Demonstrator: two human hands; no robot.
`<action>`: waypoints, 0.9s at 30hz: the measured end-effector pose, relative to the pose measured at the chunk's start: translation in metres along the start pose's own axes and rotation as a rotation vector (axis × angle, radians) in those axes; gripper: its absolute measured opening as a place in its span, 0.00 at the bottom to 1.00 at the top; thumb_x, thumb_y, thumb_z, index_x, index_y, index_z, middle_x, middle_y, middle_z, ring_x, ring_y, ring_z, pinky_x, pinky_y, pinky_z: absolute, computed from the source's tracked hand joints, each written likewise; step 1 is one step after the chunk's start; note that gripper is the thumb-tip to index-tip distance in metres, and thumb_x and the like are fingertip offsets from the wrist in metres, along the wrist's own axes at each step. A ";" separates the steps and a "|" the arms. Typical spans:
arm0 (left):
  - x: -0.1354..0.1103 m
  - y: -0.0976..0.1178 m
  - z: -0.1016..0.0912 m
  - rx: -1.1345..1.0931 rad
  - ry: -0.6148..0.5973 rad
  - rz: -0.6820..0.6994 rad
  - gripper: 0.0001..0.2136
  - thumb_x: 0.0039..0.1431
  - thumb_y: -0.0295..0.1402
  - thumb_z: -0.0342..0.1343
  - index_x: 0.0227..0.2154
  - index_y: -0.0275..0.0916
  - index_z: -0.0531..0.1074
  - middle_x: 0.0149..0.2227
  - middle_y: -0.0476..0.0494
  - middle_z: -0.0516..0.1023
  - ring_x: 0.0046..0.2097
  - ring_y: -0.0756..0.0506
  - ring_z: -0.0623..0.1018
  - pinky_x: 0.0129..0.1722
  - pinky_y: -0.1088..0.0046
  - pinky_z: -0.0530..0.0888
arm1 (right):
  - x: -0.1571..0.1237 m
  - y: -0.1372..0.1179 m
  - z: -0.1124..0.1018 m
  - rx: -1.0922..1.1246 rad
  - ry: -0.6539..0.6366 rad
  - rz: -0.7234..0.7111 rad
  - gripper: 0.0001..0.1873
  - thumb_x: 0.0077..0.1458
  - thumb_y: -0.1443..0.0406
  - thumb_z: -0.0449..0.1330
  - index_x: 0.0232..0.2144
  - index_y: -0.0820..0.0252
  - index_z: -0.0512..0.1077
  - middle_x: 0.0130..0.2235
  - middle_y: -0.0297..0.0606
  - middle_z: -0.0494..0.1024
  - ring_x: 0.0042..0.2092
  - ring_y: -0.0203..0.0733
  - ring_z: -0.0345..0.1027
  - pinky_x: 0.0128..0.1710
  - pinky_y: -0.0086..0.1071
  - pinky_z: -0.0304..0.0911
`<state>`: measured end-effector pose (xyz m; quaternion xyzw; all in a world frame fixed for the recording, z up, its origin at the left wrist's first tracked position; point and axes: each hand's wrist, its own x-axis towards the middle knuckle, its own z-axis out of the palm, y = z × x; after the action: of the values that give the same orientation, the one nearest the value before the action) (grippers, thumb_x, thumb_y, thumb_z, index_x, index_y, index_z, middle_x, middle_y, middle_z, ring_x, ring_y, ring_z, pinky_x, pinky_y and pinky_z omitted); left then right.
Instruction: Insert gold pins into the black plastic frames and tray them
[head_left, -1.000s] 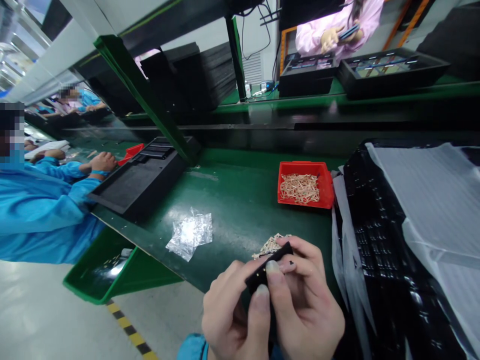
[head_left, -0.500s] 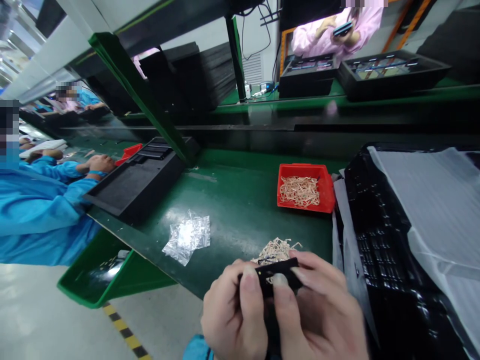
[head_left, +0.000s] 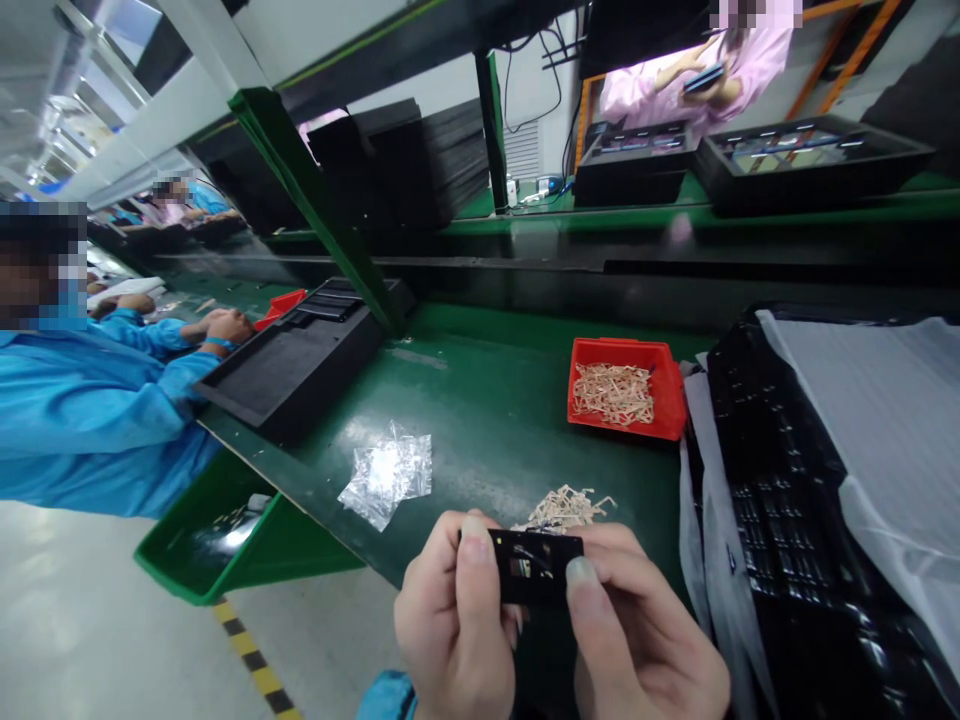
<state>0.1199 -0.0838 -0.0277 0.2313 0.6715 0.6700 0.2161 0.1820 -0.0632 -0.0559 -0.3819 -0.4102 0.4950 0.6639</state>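
Between my two hands is a small black rectangular part [head_left: 536, 568] with a pale patch and a small cut-out on its face. My left hand [head_left: 454, 610] grips its left end, thumb on top and fingers behind. The right end is pinched by my right hand [head_left: 637, 620], its thumb at the lower corner. Just beyond the part, a loose pile of small beige strips [head_left: 568, 508] lies on the green bench, partly hidden by my hands. A red bin [head_left: 671, 400] farther back holds more beige strips [head_left: 613, 392].
A crumpled clear plastic bag [head_left: 390, 475] lies left on the green bench [head_left: 480, 390]. Black trays with white sheeting [head_left: 885, 400] stand at right. A black foam tray [head_left: 277, 365] and a co-worker in blue [head_left: 105, 400] are at left, above a green bin [head_left: 202, 550].
My right thumb has moved from the middle of the black part to its right end, uncovering its face. The part now looks flatter toward me. The view has shifted slightly.
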 end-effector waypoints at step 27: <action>0.015 0.021 -0.015 0.256 -0.137 0.091 0.17 0.55 0.42 0.70 0.24 0.41 0.69 0.23 0.56 0.66 0.24 0.53 0.65 0.23 0.81 0.67 | -0.002 -0.002 0.003 -0.080 -0.108 -0.201 0.08 0.60 0.73 0.65 0.31 0.56 0.80 0.32 0.37 0.80 0.33 0.41 0.75 0.31 0.34 0.71</action>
<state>0.0993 -0.0869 -0.0058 0.3323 0.7239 0.5707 0.1997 0.1796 -0.0648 -0.0528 -0.3378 -0.5010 0.4292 0.6713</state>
